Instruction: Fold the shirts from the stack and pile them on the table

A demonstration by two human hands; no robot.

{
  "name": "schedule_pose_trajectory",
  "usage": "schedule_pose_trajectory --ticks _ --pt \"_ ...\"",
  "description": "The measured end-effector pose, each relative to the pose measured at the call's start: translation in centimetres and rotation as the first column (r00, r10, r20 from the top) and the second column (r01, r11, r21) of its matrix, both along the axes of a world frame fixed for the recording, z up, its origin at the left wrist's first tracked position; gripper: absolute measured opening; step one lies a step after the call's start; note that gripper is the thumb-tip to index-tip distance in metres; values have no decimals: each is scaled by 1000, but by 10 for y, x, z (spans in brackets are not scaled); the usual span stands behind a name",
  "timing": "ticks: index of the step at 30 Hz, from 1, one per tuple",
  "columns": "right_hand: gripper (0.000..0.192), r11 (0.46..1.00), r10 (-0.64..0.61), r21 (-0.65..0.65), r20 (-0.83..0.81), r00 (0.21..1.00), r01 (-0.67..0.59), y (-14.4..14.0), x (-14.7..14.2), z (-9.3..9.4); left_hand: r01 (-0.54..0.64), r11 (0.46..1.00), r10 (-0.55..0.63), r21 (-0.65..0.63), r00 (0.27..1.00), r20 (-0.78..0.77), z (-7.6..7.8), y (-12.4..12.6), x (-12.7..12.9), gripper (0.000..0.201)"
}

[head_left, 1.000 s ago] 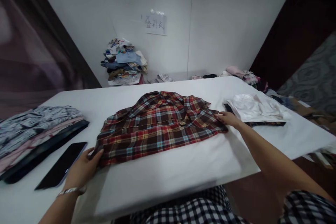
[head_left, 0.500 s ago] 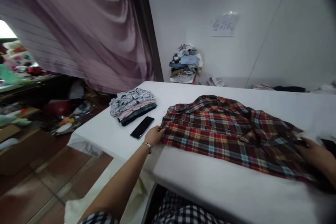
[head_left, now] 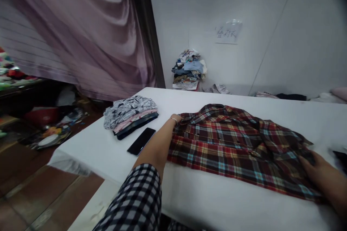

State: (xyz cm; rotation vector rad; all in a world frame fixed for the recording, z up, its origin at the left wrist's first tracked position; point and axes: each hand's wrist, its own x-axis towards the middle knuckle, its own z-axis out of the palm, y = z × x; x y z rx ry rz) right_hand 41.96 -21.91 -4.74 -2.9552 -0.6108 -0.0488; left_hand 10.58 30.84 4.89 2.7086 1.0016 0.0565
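Observation:
A brown, red and yellow plaid shirt (head_left: 222, 140) lies folded lengthwise across the white table, its buttons showing along the middle. At its far left corner, my left hand (head_left: 176, 118) is closed on the edge of the cloth; a bracelet circles the wrist, and the fingertips are partly hidden. My right hand (head_left: 316, 169) rests at the shirt's right end, thumb and fingers curled around a bunch of the fabric. Beside my left forearm lies a black phone (head_left: 141, 141).
A stack of folded clothes (head_left: 131, 115) sits on the left of the white table (head_left: 89, 144). Against the wall stands a taller clothes pile (head_left: 189, 70), with more garments (head_left: 291, 96) along the table's back edge. A purple curtain (head_left: 108, 36) hangs at left.
My left hand has moved from the shirt's near left corner up to its far left corner. The right hand has stayed at the right end, shifting slightly. The view has tilted a little.

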Motion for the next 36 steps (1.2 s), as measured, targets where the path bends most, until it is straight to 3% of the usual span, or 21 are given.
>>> schedule_pose_trajectory --ticks 4,8,12,16,21,24,28,33,36 --pt "86 985 -145 69 -148 978 157 11 -21 22 -176 984 176 -13 978 110 11 25 29 33" --pt "83 986 -149 52 -136 979 158 17 -33 35 -345 936 352 -74 925 144 8 43 29 54" --pt "78 986 -159 23 -116 980 163 18 -37 40 -460 878 475 -131 871 128 -7 35 11 66" --pt "73 984 -175 12 -113 978 178 17 -35 42 -443 886 461 -137 874 153 -14 4 -25 66" --pt "69 984 -166 36 -130 978 172 15 -29 46 -370 924 376 -98 924 64 -20 -56 -80 71" --pt "75 989 -100 92 -174 980 117 10 -26 50 -362 930 363 -69 932 7 -20 -79 -98 57" --pt "68 993 8 116 -175 984 13 0 -32 50 -394 916 397 -73 917 28 -17 -81 -110 38" --pt "57 993 -102 56 -39 994 104 -2 -51 45 -409 912 407 -23 911 -70 -21 -74 -119 43" --pt "58 994 -98 44 -24 995 99 0 -57 46 -411 912 410 11 908 -84 -21 -78 -124 49"
